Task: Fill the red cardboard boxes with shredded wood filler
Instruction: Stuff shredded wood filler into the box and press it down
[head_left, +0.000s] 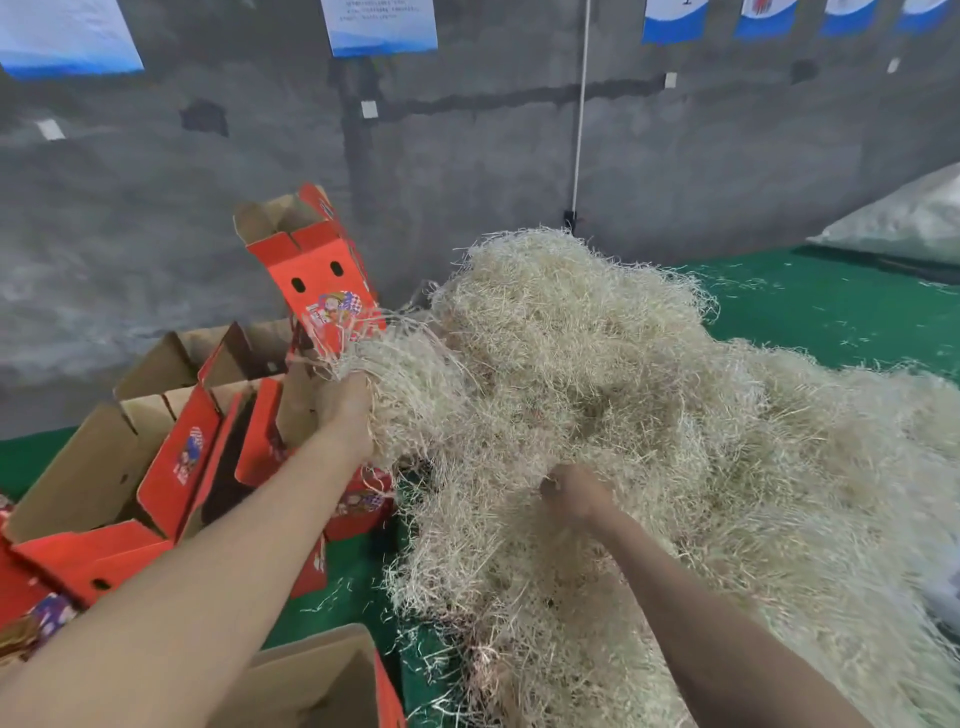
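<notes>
A big heap of pale shredded wood filler (649, 415) covers the green table from the centre to the right. My left hand (345, 415) grips a tuft of filler at the heap's left edge, lifted beside the boxes. My right hand (574, 491) is curled into the heap lower down, holding strands. Several open red cardboard boxes (171, 462) stand at the left, brown inside. One red box (317, 270) stands tilted upright behind my left hand. Another open box (332, 686) sits at the bottom, under my left forearm.
A green table cover (831, 306) shows at the back right and between boxes and heap. A grey concrete wall (467, 156) rises right behind, with a white cord (579, 130) hanging down it. A white plastic bag (914, 218) lies at the far right.
</notes>
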